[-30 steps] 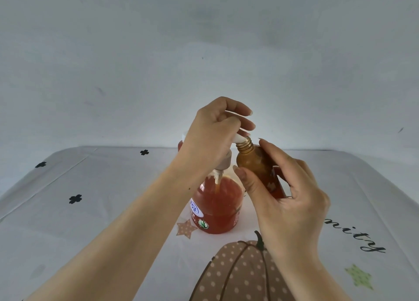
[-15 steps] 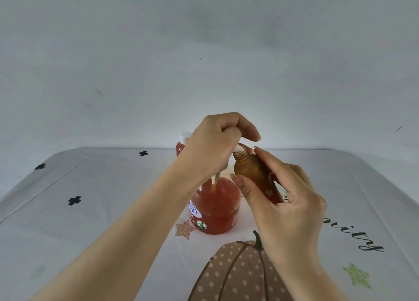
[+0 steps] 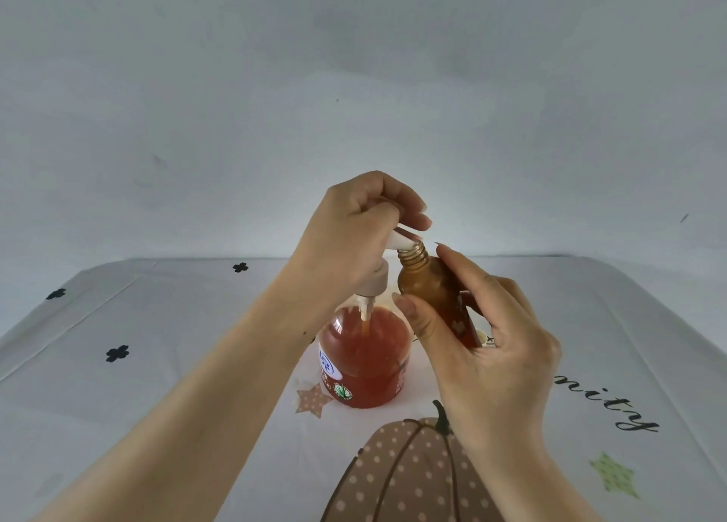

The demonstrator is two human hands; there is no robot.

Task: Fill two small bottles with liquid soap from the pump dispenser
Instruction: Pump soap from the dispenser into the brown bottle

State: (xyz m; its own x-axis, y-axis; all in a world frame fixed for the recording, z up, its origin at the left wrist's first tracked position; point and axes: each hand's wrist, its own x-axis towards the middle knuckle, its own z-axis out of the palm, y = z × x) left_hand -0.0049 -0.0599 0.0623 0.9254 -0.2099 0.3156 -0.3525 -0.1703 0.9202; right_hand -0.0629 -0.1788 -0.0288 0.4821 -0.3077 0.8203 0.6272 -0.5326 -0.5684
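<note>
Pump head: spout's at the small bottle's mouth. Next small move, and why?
Probably press the pump head down with the left hand. Its spout tip sits at the open threaded mouth of the small bottle, which the right hand holds tilted beside the dispenser. The head looks raised, so a stroke should send soap in.

The table point(image 3: 130, 423) has a white cloth point(image 3: 590, 325) with pictures on it. A big brown pumpkin point(image 3: 405, 478) with dots is at the near edge. A brown star point(image 3: 312, 401) is just left of it, and a green star point(image 3: 613, 478) is on the right. Small black flowers point(image 3: 117, 353) dot the left side. Curly black letters point(image 3: 613, 407) run on the right (only a word's end shows). A round soap bottle point(image 3: 364, 360) stands upright just behind the pumpkin.
</note>
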